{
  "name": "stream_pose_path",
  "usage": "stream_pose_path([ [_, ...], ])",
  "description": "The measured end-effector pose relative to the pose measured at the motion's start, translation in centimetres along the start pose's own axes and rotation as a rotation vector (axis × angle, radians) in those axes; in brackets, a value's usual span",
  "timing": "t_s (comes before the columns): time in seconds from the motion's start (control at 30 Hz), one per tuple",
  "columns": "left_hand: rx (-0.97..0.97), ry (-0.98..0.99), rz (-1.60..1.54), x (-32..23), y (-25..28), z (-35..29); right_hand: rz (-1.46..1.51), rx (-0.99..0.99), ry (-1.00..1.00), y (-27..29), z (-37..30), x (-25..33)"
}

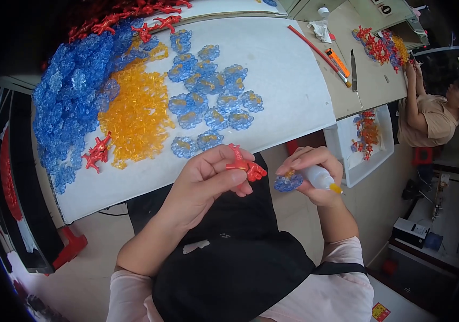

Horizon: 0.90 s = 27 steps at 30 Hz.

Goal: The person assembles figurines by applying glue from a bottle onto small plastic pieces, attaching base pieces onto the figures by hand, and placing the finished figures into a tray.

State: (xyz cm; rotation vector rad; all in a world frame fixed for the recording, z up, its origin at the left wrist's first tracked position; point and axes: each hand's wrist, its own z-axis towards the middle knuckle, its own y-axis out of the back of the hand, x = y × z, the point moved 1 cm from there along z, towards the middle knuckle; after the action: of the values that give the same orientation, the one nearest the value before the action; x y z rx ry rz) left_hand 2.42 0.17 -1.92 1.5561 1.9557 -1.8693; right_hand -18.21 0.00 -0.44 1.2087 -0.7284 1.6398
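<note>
A black apron (235,268) covers the front, rounded and bulging at the chest, with a ragged pale patch (196,247) and, to its right, a small, faint grey mark (224,235) too tiny to make out. A thin black strap (342,269) crosses the right side. The shirt (304,298) is pale pink, its loose sleeves (343,251) short, leaving forearms and fingers (315,156) bare.

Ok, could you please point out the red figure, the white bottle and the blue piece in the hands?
Red figure (252,170): head view, on its body.
White bottle (318,176): head view, on its side.
Blue piece (289,183): head view, on its middle.
</note>
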Motion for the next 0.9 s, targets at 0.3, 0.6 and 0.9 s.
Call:
stream_pose_path([
  [0.3,0.005,0.005,0.078,0.1,-0.5,-0.1,-0.157,0.096,0.123,-0.1,0.9,0.1],
  [0.6,0.022,0.01,0.071,0.2,-0.5,-0.2,-0.243,0.14,0.144,-0.2,1.2,0.2],
  [0.9,-0.006,-0.006,0.09,0.0,-0.8,-0.3,-0.296,0.117,0.14,-0.3,1.0,0.4],
])
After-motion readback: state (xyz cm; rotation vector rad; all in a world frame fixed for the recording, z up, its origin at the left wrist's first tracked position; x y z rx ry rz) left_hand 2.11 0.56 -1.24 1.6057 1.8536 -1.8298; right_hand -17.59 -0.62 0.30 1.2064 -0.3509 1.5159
